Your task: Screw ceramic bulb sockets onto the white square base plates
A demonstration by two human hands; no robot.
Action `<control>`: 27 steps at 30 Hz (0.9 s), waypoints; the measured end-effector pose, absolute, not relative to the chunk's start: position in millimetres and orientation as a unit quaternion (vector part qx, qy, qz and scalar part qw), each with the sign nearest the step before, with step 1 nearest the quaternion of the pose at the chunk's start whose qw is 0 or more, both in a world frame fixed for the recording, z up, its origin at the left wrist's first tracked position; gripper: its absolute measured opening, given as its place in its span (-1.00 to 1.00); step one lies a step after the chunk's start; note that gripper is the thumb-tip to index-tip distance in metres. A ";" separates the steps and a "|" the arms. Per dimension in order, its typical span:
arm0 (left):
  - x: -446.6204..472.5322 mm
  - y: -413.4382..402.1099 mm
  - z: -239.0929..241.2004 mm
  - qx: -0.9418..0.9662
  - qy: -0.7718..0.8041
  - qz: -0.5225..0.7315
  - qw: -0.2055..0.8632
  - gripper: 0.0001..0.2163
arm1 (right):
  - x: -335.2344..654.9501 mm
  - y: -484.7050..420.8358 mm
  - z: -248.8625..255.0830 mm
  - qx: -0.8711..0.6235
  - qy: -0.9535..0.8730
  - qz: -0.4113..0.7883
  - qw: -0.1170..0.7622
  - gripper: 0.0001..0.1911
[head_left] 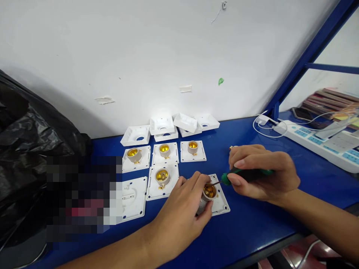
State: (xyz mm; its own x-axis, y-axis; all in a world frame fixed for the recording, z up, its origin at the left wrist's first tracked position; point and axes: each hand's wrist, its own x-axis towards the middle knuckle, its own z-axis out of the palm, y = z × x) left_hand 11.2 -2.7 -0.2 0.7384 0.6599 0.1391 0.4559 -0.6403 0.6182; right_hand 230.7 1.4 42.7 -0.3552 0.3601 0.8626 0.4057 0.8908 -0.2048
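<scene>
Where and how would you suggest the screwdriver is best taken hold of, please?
Probably by its thick green-and-black handle, coming from the right, as the right hand does. The thin shaft points left into the gold-lined socket, where the left hand takes up the near left side, so the handle offers the broader, more accessible grip.

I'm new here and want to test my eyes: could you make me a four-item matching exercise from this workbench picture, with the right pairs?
Column one
1. screwdriver
2. power strip
3. gold-lined cup nearest the screwdriver
4. black plastic bag

Column two
A. at the left edge of the picture
B. gripped by the left hand
C. white with pale blue sockets
D. held in the right hand

Right pairs: 1-D, 2-C, 3-B, 4-A
</scene>
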 end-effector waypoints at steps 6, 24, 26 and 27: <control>11.9 -1.9 0.2 0.890 0.312 0.178 0.281 -0.75 | 229.7 2.8 40.8 -0.228 -0.822 0.002 0.523 -0.69; 11.4 -2.6 -1.1 0.890 0.318 0.188 0.269 -0.68 | 219.9 6.8 35.3 -0.277 -0.774 -0.011 0.569 -0.75; 11.1 -2.9 -2.5 0.891 0.315 0.189 0.265 -0.70 | 219.7 7.2 34.3 -0.281 -0.770 -0.009 0.573 -0.75; 11.0 -3.0 -3.1 0.891 0.314 0.191 0.265 -0.70 | 219.9 7.4 33.5 -0.284 -0.768 -0.008 0.574 -0.75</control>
State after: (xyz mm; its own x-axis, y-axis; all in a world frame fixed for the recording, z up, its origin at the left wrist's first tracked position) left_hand 11.0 -3.0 -3.1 0.7296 0.6614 0.1739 0.4592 -0.6623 0.5920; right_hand 219.9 7.4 33.5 -0.1796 0.4268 0.8863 0.4444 0.8390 -0.3140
